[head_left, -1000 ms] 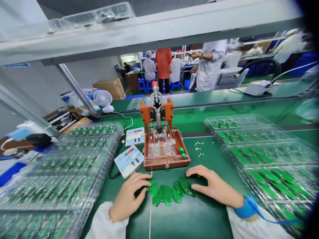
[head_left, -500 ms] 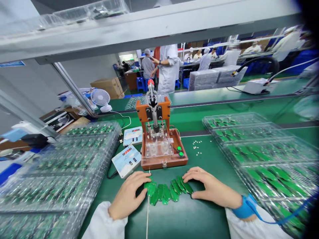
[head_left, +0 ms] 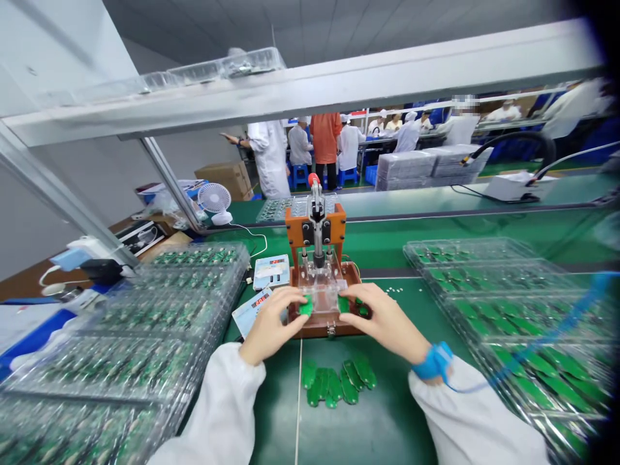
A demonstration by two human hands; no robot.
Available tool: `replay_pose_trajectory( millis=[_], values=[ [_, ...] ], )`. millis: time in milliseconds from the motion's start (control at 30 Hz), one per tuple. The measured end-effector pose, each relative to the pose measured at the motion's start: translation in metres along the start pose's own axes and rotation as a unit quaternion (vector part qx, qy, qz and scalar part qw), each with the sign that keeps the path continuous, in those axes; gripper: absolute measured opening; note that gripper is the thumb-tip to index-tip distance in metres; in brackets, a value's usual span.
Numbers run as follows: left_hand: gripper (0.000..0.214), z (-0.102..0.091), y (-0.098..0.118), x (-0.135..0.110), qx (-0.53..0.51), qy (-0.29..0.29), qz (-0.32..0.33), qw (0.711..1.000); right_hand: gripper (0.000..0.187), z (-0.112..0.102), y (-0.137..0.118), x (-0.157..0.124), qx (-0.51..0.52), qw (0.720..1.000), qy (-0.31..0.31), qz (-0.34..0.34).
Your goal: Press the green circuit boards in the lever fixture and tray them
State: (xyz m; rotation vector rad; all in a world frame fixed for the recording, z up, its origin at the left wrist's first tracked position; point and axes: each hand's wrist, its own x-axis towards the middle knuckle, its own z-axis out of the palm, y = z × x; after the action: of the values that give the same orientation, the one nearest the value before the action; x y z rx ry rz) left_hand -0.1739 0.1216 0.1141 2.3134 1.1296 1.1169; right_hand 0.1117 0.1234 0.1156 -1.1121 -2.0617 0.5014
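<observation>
Between the thumb and fingers of my left hand (head_left: 277, 318) is a green circuit board (head_left: 305, 305). My right hand (head_left: 382, 316) pinches a second green circuit board (head_left: 343, 303). Both boards are at the front of the test fixture (head_left: 317, 226), by its clear plastic plate (head_left: 323, 298); whether they touch it I cannot tell. The fixture has an orange frame, a red-tipped lever and a brown base. On the green mat (head_left: 368, 433) in front of it, several green boards (head_left: 334, 384) lie overlapping in a curved row.
Clear trays of boards stand at the left (head_left: 121, 349) and right (head_left: 508, 310). Two meter boxes (head_left: 271, 272) sit left of the fixture, with a white fan (head_left: 214, 199) behind. A blue wrist strap's cord (head_left: 547, 329) crosses the right tray. Overhead runs a shelf beam (head_left: 314, 97). People work beyond.
Both hands have moved forward from the row of boards to the fixture, each carrying one board. The row has fewer boards. My view has tilted up; a standing person behind has moved left.
</observation>
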Motion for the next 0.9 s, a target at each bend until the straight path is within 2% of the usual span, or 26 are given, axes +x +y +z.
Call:
replay_pose_trajectory(
  millis=[67,167,300,500,733,900],
  values=[
    [0.016,0.007,-0.009,0.016,0.008,0.0,0.007,1.0,0.032,0.011,0.006,0.021,-0.033,0.999,0.013,-0.033],
    [0.016,0.017,-0.018,0.023,0.012,-0.004,0.006,1.0,0.032,0.025,0.017,0.033,-0.047,0.998,0.019,-0.044],
    [0.013,0.023,-0.021,0.018,0.007,0.008,0.001,1.0,0.031,0.032,0.026,0.028,-0.05,0.997,0.026,-0.048],
    [0.012,0.027,-0.021,0.015,0.01,0.014,0.017,1.0,0.025,0.031,0.027,0.023,-0.051,0.997,0.017,-0.052],
    [0.013,0.036,-0.018,0.009,0.028,0.057,0.016,0.998,0.025,0.034,0.032,0.021,-0.026,0.999,-0.002,-0.023],
    [0.014,0.038,-0.019,0.006,0.037,0.061,0.011,0.997,0.028,0.037,0.033,0.021,-0.017,1.0,-0.002,-0.02]
  ],
)
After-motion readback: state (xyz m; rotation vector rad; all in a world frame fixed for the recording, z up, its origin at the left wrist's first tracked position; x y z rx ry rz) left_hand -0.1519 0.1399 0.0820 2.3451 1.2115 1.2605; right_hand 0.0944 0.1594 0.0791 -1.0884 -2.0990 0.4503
